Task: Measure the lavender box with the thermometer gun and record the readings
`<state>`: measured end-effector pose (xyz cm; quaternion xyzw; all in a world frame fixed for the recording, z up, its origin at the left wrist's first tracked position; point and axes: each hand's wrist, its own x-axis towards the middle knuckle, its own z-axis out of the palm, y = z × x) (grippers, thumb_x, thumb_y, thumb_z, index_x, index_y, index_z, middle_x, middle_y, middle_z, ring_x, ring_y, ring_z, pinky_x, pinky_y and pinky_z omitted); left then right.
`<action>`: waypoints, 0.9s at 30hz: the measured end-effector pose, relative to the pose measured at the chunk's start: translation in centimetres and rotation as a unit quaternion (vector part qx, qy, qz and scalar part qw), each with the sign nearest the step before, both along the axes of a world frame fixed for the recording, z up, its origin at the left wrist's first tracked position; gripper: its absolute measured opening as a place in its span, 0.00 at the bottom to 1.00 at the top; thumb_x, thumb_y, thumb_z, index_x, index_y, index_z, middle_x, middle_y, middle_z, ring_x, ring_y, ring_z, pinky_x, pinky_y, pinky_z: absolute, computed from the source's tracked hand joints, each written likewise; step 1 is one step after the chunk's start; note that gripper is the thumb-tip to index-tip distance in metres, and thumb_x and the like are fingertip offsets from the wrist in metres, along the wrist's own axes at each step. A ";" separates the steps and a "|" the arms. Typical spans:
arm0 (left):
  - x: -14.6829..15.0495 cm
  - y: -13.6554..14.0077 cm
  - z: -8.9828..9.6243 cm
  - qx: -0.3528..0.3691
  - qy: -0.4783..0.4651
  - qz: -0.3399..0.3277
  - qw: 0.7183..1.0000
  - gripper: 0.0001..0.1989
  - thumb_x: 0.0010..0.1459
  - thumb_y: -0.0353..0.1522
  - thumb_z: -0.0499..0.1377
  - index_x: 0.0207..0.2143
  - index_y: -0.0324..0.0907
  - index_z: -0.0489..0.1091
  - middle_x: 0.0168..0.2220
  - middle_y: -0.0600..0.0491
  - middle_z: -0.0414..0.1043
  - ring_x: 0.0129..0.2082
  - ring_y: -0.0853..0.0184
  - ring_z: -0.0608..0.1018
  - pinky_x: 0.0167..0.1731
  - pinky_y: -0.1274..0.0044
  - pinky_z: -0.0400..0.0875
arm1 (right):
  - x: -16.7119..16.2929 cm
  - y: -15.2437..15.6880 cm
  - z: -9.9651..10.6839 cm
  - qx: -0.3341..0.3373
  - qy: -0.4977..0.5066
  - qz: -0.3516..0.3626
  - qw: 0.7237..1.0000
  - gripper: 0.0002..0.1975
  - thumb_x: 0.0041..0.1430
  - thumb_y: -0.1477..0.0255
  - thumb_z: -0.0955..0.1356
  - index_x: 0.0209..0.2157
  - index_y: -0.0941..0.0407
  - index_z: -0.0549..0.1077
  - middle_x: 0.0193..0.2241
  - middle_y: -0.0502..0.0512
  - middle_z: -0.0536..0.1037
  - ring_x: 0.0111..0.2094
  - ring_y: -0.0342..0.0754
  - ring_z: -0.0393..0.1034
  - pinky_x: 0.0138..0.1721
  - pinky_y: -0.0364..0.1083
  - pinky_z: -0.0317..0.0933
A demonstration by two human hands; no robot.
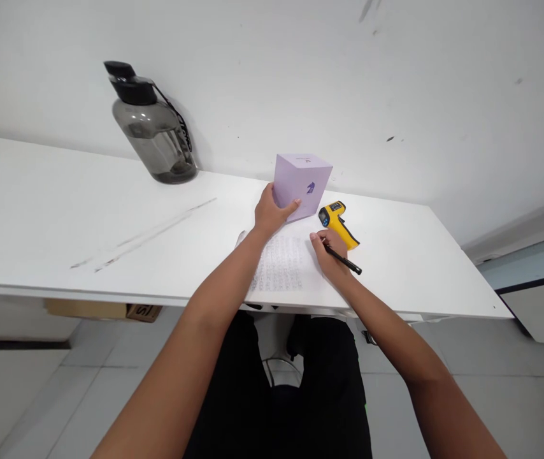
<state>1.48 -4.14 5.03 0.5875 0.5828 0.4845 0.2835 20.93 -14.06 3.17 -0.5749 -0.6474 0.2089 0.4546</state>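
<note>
lilac box [295,185]: likely light, best held by its sides

nearest, a written sheet [279,264] lies on the worktop [396,255], thin and probably quick to crease. the right grip [332,252] is closed around a black pen [346,260], whose stiff, slim barrel should sit securely. beyond, the left grip [272,211] holds the lilac box, thumb on the front face, fingers at the left side; whether its base touches the worktop cannot be told. its smooth walls look stiff but dentable, so gentle pressure on opposite faces would suit. a yellow thermometer gun [339,224] lies to its right.
</note>
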 end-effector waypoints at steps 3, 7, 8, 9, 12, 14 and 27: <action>0.0 0.0 0.1 -0.001 0.003 -0.002 1.000 0.42 0.58 0.52 0.74 0.69 0.50 0.67 0.73 0.41 0.75 0.74 0.43 0.76 0.68 0.58 0.76 | 0.2 0.4 -0.6 0.070 -0.006 -0.004 0.998 0.12 0.69 0.56 0.69 0.36 0.49 0.72 0.40 0.58 0.79 0.42 0.56 0.72 0.46 0.55 0.70; 0.1 -0.1 0.2 -0.001 0.002 -0.003 1.000 0.41 0.58 0.51 0.74 0.68 0.50 0.68 0.72 0.40 0.76 0.72 0.43 0.78 0.68 0.57 0.77 | 0.4 0.9 -1.5 0.073 -0.024 0.027 0.997 0.04 0.67 0.65 0.70 0.36 0.49 0.74 0.42 0.59 0.77 0.45 0.57 0.72 0.47 0.55 0.72; 0.1 -0.1 0.2 0.000 0.000 -0.005 1.000 0.41 0.57 0.51 0.75 0.68 0.50 0.68 0.71 0.41 0.77 0.72 0.43 0.78 0.68 0.56 0.77 | 0.5 1.0 -1.6 0.064 -0.022 0.028 0.997 0.03 0.66 0.67 0.70 0.36 0.49 0.74 0.43 0.59 0.77 0.46 0.57 0.73 0.47 0.55 0.72; 0.1 -0.1 0.2 0.000 -0.002 -0.006 1.000 0.40 0.57 0.51 0.75 0.67 0.51 0.68 0.71 0.42 0.77 0.72 0.43 0.78 0.68 0.56 0.77 | 0.6 1.1 -1.8 0.054 -0.019 0.027 0.998 0.02 0.65 0.69 0.69 0.35 0.50 0.75 0.44 0.59 0.77 0.47 0.57 0.73 0.47 0.56 0.73; 0.1 -0.1 0.3 0.000 -0.001 -0.006 1.000 0.39 0.57 0.51 0.75 0.66 0.52 0.69 0.70 0.43 0.78 0.72 0.44 0.78 0.67 0.57 0.77 | 0.9 1.5 -2.4 0.035 -0.012 0.028 0.999 0.06 0.62 0.74 0.68 0.35 0.51 0.78 0.47 0.62 0.78 0.52 0.60 0.74 0.52 0.59 0.74; 0.1 -0.1 0.3 -0.001 0.003 -0.005 1.000 0.39 0.57 0.50 0.75 0.66 0.51 0.68 0.70 0.42 0.78 0.71 0.44 0.79 0.66 0.57 0.77 | 1.1 1.9 -2.8 0.029 -0.019 0.039 0.999 0.10 0.60 0.76 0.67 0.35 0.51 0.81 0.49 0.63 0.78 0.55 0.62 0.75 0.58 0.63 0.74; 0.3 0.0 0.4 0.001 -0.003 -0.004 1.000 0.39 0.58 0.46 0.76 0.67 0.46 0.68 0.73 0.39 0.75 0.72 0.43 0.77 0.67 0.58 0.75 | 2.2 3.8 -0.5 -0.012 -0.271 -0.173 0.947 0.34 0.72 0.63 0.68 0.75 0.58 0.68 0.80 0.77 0.60 0.79 0.74 0.55 0.73 0.75 0.59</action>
